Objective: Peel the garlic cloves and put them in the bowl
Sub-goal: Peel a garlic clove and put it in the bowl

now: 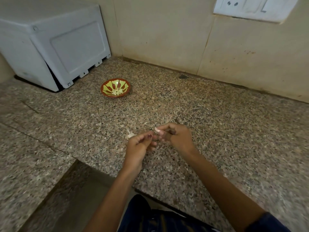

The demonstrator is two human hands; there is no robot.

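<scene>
One pale, partly skinned garlic clove (157, 130) is pinched in the right hand (177, 136), well in front of the red-and-yellow patterned bowl (115, 88) on the speckled granite table (217, 131). The left hand (140, 144), fingers curled, seems to pick at the skin. Next comes stripping the remainder, then reaching to that bowl.

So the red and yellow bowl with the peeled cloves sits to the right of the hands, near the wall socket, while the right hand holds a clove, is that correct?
Not quite. In the head view the bowl sits to the left of the hands, by the white appliance, not near the wall socket. The rest holds: peeled cloves lie in it, and the right hand pinches a clove.
</scene>
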